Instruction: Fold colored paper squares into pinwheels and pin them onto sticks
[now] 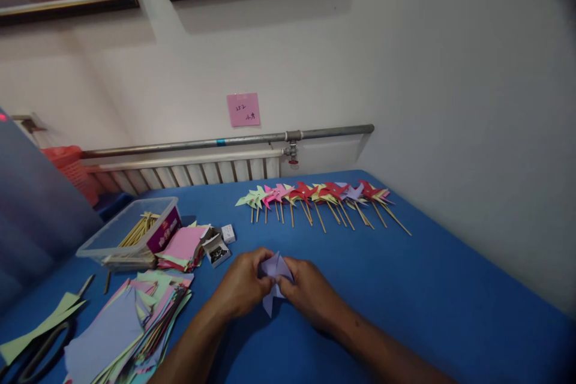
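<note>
Between my two hands, above the blue table (382, 312), is a purple paper pinwheel (277, 266) with its blades partly folded in. My left hand (245, 282) pinches its left side, the thumb near the centre. On the opposite side, my right hand (310, 291) grips the paper with thumb and fingers. One pointed blade hangs down below the fingers. Whether a pin is in the paper's centre is hidden by my thumbs. Just left of my left hand stands an open small box of metal pins (218, 253), with another small white box (228, 234) behind it.
Finished pinwheels on sticks (315, 195) lie in a row at the back. At left are a clear plastic bin (96, 247) with wooden sticks (141, 229), pink paper squares (184, 243), a stack of cut coloured paper (108, 330) and black-handled scissors (47, 351) under green paper.
</note>
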Demonstrator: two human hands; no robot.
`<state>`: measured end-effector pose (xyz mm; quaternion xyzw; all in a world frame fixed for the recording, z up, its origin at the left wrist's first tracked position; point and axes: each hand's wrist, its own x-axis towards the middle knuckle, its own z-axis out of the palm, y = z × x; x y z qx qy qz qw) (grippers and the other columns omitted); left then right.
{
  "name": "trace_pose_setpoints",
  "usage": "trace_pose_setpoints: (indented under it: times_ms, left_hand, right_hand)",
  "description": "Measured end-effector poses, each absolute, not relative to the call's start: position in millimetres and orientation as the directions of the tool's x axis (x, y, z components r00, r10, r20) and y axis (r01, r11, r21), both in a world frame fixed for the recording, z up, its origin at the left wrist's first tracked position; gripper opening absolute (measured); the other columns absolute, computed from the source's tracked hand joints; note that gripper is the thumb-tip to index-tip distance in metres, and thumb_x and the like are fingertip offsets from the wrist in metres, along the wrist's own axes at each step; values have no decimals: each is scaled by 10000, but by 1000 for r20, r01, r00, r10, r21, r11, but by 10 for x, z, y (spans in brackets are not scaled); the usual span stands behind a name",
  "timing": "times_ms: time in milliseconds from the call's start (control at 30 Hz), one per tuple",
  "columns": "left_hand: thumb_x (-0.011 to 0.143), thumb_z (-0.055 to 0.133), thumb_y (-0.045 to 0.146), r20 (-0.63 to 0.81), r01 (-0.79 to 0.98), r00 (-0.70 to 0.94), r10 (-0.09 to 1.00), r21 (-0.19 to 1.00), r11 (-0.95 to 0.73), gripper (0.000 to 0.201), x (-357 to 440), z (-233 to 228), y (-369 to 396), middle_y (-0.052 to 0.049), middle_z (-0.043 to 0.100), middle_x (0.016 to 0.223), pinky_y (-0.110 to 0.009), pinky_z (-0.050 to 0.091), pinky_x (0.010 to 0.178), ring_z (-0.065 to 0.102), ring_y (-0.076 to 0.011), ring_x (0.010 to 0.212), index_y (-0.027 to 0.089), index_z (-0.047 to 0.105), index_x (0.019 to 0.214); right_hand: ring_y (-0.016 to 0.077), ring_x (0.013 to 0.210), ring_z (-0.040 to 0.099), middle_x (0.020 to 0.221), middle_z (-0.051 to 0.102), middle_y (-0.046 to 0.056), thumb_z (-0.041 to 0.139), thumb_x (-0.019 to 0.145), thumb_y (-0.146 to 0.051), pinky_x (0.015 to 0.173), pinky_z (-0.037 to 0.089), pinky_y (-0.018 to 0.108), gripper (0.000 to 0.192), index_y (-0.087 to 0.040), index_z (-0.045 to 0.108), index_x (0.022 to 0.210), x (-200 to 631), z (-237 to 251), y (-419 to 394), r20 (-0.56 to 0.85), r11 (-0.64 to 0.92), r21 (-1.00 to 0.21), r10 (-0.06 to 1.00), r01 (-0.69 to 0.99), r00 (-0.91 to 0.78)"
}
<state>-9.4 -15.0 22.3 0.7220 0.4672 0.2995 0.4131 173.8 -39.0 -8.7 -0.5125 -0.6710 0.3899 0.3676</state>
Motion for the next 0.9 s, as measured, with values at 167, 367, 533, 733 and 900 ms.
trace_pose_setpoints:
  times_ms: [167,367,533,733,900]
  left_hand:
    - [674,690,137,8,253,359,933,962,-106,235,-101,212,-117,2,720,800,-261,460,699,627,-188,734,211,769,882]
    - [528,828,184,-30,-121,233,972,991,59,377,-94,154,12,-17,760,796,-261,507,683,648,-182,702,166,768,900]
    - [561,875,177,9,-253,149,989,967,29,398,-2,-25,29,-17,782,814,-252,524,709,668,-176,723,158,787,949]
    - [502,952,213,-12,-245,124,992,969,42,447,129,-32,-23,-6,755,761,-248,525,692,648,-164,695,146,777,908]
    - [500,955,232,-31,-232,111,993,971,56,423,152,-12,-40,-1,746,736,-239,511,669,631,-155,678,148,768,870]
  right_hand:
    - [177,734,587,784,689,-2,679,853,-286,673,409,278,79,-209,694,859,1776,-85,-323,86,127,-965,980,230,-180]
    - [225,872,712,978,787,64,844,862,-609,832,551,339,500,-190,741,1113,1715,-137,-304,41,-18,-932,987,-361,-153]
    - [307,1042,766,1123,837,93,964,749,-542,1007,568,435,588,-215,791,1207,1529,-262,-335,79,12,-890,989,-455,-127]
    - [304,950,778,1019,855,78,910,752,-451,879,600,402,435,-206,829,1102,1485,-389,-283,-24,5,-927,997,-376,72]
    - [255,795,749,895,838,59,857,750,-416,759,579,348,360,-196,835,1035,1513,-438,-250,-49,-16,-932,995,-363,83]
